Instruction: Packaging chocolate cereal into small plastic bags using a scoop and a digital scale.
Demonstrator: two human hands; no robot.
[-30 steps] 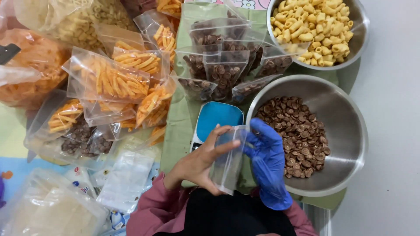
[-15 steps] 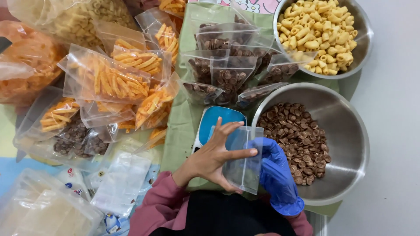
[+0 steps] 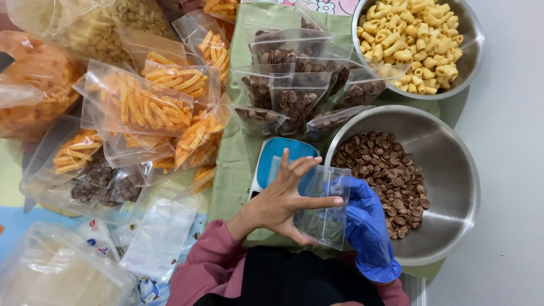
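Near the lower edge of the green mat (image 3: pixel 235 170), the bare left hand (image 3: pixel 280 204) and the right hand (image 3: pixel 362 221) in a blue glove hold together a small clear plastic bag (image 3: pixel 323 207), which looks empty. Fingers of the left hand are spread wide against the bag's front side, and the gloved fingers are pressed on its other side, partly hidden by the plastic. Just behind the bag lies a blue scale (image 3: pixel 277 156) on the mat. Beside the right hand stands a steel bowl (image 3: pixel 453 187) with small brown round snacks, and at the far right corner another steel bowl (image 3: pixel 473 51) holds yellow curled snacks. Between them, sealed bags of brown snacks (image 3: pixel 294 90) lean in a group. Toward the left edge lie bags of orange sticks (image 3: pixel 150 107).
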